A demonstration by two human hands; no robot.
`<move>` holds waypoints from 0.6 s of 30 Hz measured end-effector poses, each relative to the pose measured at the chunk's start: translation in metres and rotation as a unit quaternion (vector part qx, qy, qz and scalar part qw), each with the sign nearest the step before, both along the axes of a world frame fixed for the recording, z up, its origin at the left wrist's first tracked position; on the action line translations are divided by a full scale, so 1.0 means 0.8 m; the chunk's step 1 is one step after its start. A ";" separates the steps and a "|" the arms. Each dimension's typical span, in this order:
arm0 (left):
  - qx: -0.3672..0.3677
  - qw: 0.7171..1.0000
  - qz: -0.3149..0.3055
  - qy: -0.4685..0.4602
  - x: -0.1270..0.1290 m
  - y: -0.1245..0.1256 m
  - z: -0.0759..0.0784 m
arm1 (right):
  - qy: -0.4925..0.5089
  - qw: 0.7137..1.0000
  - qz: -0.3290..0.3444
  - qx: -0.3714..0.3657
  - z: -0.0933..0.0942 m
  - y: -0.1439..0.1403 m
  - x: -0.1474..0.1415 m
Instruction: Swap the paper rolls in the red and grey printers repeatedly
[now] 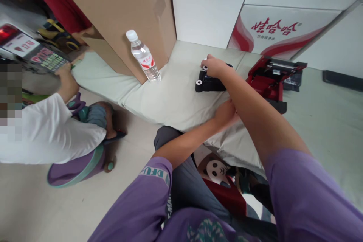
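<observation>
My right hand (217, 67) reaches over a black device with white-ringed round ends (212, 84), which lies on the pale padded surface (176, 98). Its fingers are curled against the device's upper left end. My left hand (226, 115) is lower, at the near edge of that surface. The right forearm crosses in front of it, so its fingers are mostly hidden. Right of the forearm stands a red device (266, 85) with a raised black and metal flap. I cannot make out its exact kind.
A water bottle (145, 60) stands at the left by a tall cardboard box (124, 15). White cartons (210, 17) line the back. A flat black object (343, 79) lies far right. Another person in a white shirt (53, 128) sits on a purple stool (76, 168) at left.
</observation>
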State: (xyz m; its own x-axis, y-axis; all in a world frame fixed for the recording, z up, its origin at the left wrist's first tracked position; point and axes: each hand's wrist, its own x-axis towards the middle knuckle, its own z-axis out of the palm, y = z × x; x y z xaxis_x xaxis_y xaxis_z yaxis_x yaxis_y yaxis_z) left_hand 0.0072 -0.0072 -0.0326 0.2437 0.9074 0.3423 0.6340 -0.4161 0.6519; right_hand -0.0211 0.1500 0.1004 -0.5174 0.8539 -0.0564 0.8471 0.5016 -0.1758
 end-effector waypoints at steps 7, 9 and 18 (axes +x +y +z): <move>-0.070 0.996 -0.010 -0.051 -0.017 -0.024 0.048 | 0.156 0.985 -0.061 0.047 0.038 -0.022 0.040; -0.068 0.995 -0.015 -0.065 -0.020 -0.028 0.055 | 0.284 0.953 -0.100 0.024 0.054 -0.046 0.066; -0.067 0.994 -0.020 -0.085 -0.022 -0.028 0.055 | 0.611 0.758 -0.188 -0.128 0.080 -0.205 0.194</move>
